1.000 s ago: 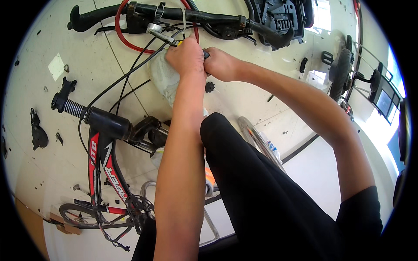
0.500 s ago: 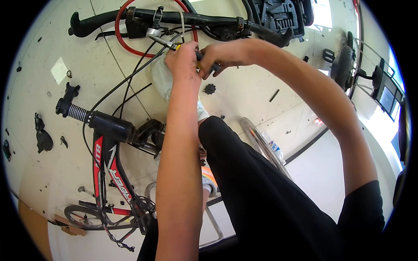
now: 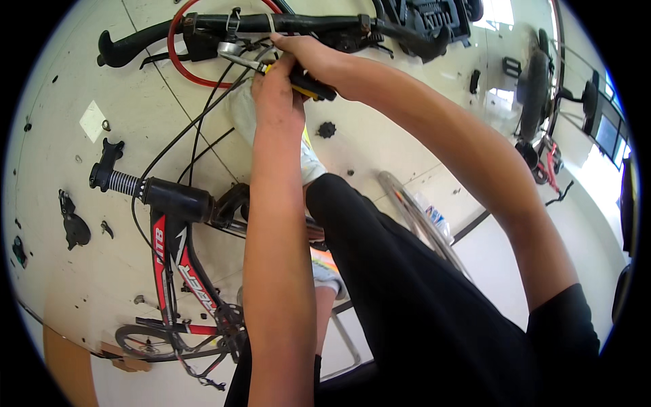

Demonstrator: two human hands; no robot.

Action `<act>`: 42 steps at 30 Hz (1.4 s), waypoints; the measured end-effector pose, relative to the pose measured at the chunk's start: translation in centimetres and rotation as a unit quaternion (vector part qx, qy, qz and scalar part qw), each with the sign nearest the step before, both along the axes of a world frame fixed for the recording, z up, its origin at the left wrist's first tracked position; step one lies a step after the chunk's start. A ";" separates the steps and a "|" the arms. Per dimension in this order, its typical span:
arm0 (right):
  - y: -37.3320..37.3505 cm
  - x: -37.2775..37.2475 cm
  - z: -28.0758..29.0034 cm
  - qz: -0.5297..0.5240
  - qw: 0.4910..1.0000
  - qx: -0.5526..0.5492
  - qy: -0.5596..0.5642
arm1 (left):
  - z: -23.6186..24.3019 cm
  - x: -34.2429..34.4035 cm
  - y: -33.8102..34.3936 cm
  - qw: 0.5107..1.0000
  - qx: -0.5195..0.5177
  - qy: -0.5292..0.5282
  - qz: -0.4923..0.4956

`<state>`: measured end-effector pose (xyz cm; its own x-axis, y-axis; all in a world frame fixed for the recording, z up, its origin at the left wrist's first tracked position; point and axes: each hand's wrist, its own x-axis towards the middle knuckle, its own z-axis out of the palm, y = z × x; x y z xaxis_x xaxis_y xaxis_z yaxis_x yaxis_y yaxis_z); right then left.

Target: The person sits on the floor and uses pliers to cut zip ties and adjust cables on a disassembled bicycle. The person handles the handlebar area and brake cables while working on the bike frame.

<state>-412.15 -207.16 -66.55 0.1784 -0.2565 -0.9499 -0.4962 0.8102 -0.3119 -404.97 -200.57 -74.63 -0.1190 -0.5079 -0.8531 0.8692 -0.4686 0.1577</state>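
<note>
A ratchet wrench with a round silver head (image 3: 230, 50) and a yellow-and-black handle (image 3: 313, 87) lies slantwise in my left hand (image 3: 277, 91), whose fingers are closed around it. Its head sits just below the black handlebar (image 3: 254, 24), by a ring clamp (image 3: 233, 24). My right hand (image 3: 308, 55) reaches over the handle, one digit stretched toward a white strap (image 3: 274, 26) on the bar. Its other fingers are hidden behind my left hand. Black cables (image 3: 196, 125) run from the bar to the red-and-black bicycle frame (image 3: 178, 254) at lower left.
A red cable loop (image 3: 173, 55) hangs around the bar. Loose parts lie on the tiled floor, including a black derailleur (image 3: 73, 220) and a toothed knob (image 3: 327, 129). A tool case (image 3: 434, 24) lies at the back; another bicycle's wheel (image 3: 534, 91) stands at the right.
My right hand has moved off the wrench handle, up and left toward the handlebar. My left hand still holds the wrench. The whole view has shifted slightly.
</note>
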 end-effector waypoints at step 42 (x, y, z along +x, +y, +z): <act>0.5 -0.1 -3.5 0.166 0.976 -0.136 0.019 | 0.8 -0.8 0.1 0.977 -0.057 -0.201 -0.035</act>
